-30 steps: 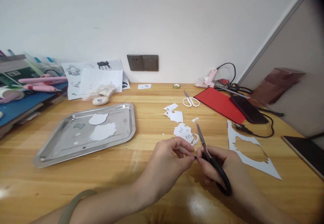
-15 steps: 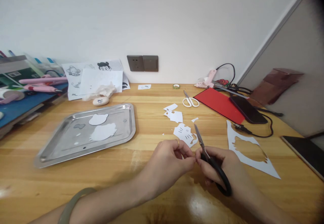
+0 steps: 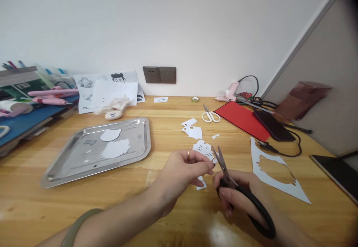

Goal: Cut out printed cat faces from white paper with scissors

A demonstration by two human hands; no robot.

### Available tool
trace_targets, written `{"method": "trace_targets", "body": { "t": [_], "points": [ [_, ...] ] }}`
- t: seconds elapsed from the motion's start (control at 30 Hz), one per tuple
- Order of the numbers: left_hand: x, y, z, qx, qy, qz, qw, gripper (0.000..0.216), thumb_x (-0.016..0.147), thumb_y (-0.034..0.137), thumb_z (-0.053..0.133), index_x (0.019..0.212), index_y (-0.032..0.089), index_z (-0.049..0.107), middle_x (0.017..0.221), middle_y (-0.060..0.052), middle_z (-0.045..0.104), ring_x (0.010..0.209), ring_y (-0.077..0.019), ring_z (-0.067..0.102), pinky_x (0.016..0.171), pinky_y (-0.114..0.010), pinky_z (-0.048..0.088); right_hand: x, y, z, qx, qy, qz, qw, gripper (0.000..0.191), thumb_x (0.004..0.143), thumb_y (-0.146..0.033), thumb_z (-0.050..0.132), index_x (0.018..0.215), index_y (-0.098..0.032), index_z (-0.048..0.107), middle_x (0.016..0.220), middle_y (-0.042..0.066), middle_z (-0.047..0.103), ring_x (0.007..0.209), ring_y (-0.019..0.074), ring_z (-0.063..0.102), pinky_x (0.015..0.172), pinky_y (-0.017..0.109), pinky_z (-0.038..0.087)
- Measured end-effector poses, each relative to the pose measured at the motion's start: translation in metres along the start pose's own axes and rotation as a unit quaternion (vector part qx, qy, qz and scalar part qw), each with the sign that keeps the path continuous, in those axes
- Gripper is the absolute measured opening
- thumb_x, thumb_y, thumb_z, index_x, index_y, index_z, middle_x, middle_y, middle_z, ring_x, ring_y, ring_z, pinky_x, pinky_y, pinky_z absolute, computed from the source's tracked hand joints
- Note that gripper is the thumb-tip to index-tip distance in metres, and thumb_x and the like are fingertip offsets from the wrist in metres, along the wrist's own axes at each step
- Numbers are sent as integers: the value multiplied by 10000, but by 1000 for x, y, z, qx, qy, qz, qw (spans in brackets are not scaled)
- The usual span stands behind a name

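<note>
My left hand pinches a tiny black piece between thumb and fingertip. In my right hand are black-handled scissors, their blades parted and pointing away from me, just right of the black piece. White paper scraps, one with drawn lines, lie beyond my fingers. Another small scrap shows below my left hand, partly covered by it. On the left, a metal tray bears a cat-head cutout, a larger white cutout, a grey bow and tiny pieces.
White-handled scissors, green tape and a pink glue gun lie toward the wall. A red sheet, a phone, a cable and a cut-out paper frame are on the right. Printed drawings stand back left.
My hands have moved apart, and the scissors' blades have opened. The black piece now shows at my left fingertips. A paper scrap has come into view below my left hand. The view has tilted up slightly.
</note>
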State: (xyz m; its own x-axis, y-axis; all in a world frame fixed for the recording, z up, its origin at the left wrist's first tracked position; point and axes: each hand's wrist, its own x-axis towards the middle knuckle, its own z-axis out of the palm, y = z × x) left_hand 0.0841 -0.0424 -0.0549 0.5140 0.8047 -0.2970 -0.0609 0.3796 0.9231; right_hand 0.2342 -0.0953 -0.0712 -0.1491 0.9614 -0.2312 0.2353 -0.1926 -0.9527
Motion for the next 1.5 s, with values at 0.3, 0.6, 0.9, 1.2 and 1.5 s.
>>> {"method": "trace_targets", "body": {
  "t": [0.3,0.6,0.9,1.2,1.5],
  "points": [
    [-5,2,5,-30,19,17,999,123,672,247,616,677,124,620,671,-10,587,619,-73,500,505,-143,386,-4,1,6,6,-4,1,1000,29,670,-213,491,680,-192,510,483,-64,426,414,102,436,411,211,352],
    [-6,3,4,-8,29,14,999,145,671,278,608,680,133,599,674,-10,572,623,-85,488,530,-172,395,-4,5,5,-38,11,-9,999,30,659,-222,515,679,-199,515,474,-71,384,411,107,416,415,217,335],
    [-6,1,4,-2,30,13,999,126,670,262,592,650,138,582,660,-7,573,609,-86,480,529,-182,393,-3,0,4,-79,3,-11,997,40,651,-235,498,635,-201,484,483,-67,373,419,110,394,409,222,319],
    [-6,2,3,7,27,23,999,112,668,249,578,656,138,591,669,-15,580,610,-93,482,533,-187,394,-4,-12,2,-129,14,-35,991,32,662,-197,549,644,-200,576,479,-32,495,525,165,520,467,238,408],
    [-6,3,3,6,30,15,999,94,660,232,576,653,139,586,661,-10,579,613,-95,492,527,-182,394,-3,-8,5,-122,34,-32,991,59,630,-176,540,575,-195,534,442,-56,424,413,113,413,396,218,336]
  ]
}}
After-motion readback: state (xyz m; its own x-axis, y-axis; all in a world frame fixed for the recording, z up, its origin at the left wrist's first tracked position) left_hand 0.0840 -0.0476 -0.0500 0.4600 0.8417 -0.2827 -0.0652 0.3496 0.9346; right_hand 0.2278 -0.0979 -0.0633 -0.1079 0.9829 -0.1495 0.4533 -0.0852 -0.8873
